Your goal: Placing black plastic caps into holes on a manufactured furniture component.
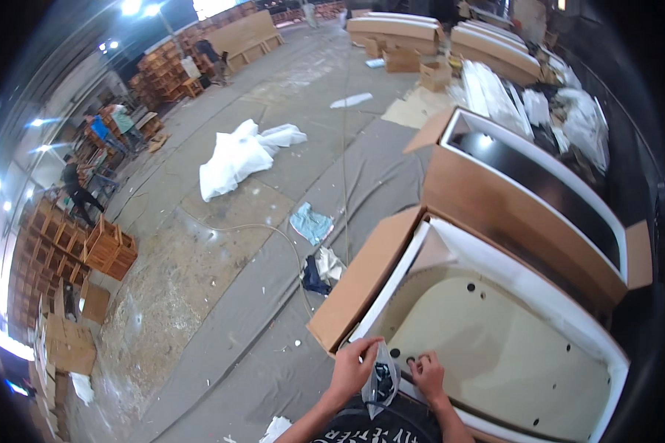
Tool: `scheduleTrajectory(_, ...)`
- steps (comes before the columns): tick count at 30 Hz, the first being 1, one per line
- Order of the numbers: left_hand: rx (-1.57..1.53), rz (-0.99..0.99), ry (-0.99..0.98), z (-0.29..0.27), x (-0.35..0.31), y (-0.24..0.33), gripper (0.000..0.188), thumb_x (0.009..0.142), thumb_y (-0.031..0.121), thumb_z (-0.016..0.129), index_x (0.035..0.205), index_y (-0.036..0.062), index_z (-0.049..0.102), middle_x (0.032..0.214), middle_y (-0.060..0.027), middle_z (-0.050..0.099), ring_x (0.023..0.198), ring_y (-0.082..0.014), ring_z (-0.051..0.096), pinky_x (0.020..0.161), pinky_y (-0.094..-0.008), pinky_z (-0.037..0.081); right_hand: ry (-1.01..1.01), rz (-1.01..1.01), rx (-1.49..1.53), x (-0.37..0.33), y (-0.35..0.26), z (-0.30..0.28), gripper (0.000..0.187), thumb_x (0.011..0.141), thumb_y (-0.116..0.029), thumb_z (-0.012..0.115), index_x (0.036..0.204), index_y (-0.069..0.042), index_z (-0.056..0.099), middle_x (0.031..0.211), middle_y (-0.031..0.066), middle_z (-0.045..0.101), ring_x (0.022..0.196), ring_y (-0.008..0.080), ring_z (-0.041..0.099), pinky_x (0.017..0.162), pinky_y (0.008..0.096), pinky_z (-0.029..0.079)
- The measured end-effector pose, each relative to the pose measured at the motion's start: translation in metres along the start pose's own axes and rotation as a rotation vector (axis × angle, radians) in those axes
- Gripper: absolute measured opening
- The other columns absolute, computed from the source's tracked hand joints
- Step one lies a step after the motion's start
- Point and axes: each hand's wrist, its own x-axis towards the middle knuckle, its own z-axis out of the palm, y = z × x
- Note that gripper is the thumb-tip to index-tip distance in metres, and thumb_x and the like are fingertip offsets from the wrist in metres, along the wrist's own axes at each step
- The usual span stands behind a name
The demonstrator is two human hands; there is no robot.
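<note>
My left hand (352, 368) is closed, pinching the top edge of a clear plastic bag (383, 382). Small dark pieces lie inside the bag, too small to name. My right hand (428, 375) is closed, fingertips drawn together at the near left edge of a beige panel (488, 332). A small dark round spot shows at these fingertips; whether a piece is held there is hidden. Similar dark round spots, holes or plugs, dot the panel. The panel lies in an open cardboard box (373, 277) lined with white foam (480, 258).
Beyond it stands another open box (495, 181) with a glossy black panel (539, 184) in white foam. White plastic sheeting (236, 159), a light blue cloth (311, 224) and a hose (273, 230) lie on the floor. Wooden crates (111, 247) and several people are at the left.
</note>
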Motion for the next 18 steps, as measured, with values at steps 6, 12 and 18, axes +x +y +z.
scheduleTrajectory(6,0.034,-0.001,0.047,0.004,-0.002,0.002,0.018,0.090,0.014,0.060,0.103,0.0069,0.070,0.071,-0.0114,0.055,0.062,-0.0206,0.056,0.058,-0.0328,0.044,-0.021,-0.041,0.016,-0.005,0.010,0.001,0.021,0.076,-0.023,0.074,0.085,-0.005,0.066,0.101,0.0090,0.061,0.059,0.0254,0.061,0.055,0.0365,0.049)
scheduleTrajectory(12,0.048,-0.006,0.090,0.011,-0.003,0.004,0.018,0.089,0.018,0.061,0.102,0.0084,0.070,0.072,-0.0109,0.051,0.063,-0.0225,0.054,0.059,-0.0345,0.043,-0.023,-0.068,-0.009,-0.006,0.009,0.002,0.022,0.074,-0.023,0.074,0.080,-0.005,0.065,0.106,0.0093,0.060,0.073,0.0276,0.065,0.061,0.0388,0.052)
scheduleTrajectory(18,0.065,-0.002,0.062,0.009,-0.003,0.004,0.017,0.090,0.019,0.060,0.101,0.0100,0.070,0.072,-0.0098,0.050,0.064,-0.0233,0.054,0.059,-0.0352,0.044,0.113,-0.189,-0.059,-0.003,0.008,0.002,0.021,0.076,-0.022,0.074,0.073,-0.004,0.065,0.100,0.0085,0.062,0.062,0.0230,0.063,0.056,0.0373,0.052)
